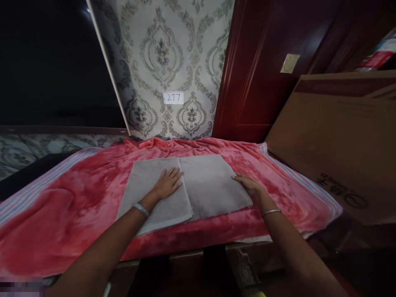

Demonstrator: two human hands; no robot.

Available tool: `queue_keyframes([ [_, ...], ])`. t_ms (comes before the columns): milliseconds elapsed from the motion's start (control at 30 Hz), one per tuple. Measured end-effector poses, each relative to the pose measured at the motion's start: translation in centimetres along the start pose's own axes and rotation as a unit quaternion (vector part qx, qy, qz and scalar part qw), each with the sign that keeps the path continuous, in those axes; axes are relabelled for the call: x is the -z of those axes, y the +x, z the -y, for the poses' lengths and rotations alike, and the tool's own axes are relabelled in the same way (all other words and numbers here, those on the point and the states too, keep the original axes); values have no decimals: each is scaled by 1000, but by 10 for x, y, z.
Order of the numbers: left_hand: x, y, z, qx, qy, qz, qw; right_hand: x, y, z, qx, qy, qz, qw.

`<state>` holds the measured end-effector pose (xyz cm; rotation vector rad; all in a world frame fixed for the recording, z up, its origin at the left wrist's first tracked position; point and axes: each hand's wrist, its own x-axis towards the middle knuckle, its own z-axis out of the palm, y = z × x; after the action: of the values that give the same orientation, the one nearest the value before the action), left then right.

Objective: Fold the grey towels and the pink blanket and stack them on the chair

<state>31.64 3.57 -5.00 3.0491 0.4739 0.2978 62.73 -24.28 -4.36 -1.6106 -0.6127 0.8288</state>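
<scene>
The work in hand looks like folding a grey plush towel, and this seems to be the step of smoothing one folded side before bringing in the other. The towel lies flat under the left hand and reaches across to the right hand, on top of a red-and-pink fleece blanket that spreads out past both hands. The left hand is laid palm down with its fingers spread, near the straight edge that runs between the two hands. The right hand is partly curled at the towel's outer edge; whether it pinches the fabric or only touches it, I cannot tell. The next move probably calls for a secure grip on that outer edge while the left hand keeps its side flat. The towel has a soft, short nap: beneath the left hand it appears doubled, with a crisp border, while toward the right hand it looks smooth, with a slightly fuzzy near edge.
</scene>
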Motion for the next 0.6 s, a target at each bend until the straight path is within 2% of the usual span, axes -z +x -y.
queue_keyframes([
  [67, 0, -1, 0, -3, -1, -3, 1000, -5, -3, 10, 1, 48, 34, 998],
  [167, -1, -2, -1, -1, -4, -7, 1000, -25, -3, 35, 38, 53, 49, 997],
  [267, 0, 0, 1, 15, -58, -2, 998, -62, -1, 68, 87, 47, 85, 991],
  [333, 6, 4, 3, 45, -160, -30, 986, -95, 1, 89, 121, 43, 124, 984],
  [400, 17, 7, 6, 101, -310, -81, 942, -134, 4, 101, 154, 28, 166, 974],
  [467, 31, 6, 10, 161, -478, -110, 857, -176, 7, 104, 185, -4, 203, 962],
  [533, 45, 0, 13, 197, -605, -104, 765, -217, 10, 96, 217, -60, 218, 950],
  [567, 50, -4, 15, 208, -639, -98, 734, -236, 10, 89, 233, -88, 218, 944],
  [600, 53, -10, 16, 218, -652, -93, 720, -253, 9, 81, 248, -107, 215, 939],
])
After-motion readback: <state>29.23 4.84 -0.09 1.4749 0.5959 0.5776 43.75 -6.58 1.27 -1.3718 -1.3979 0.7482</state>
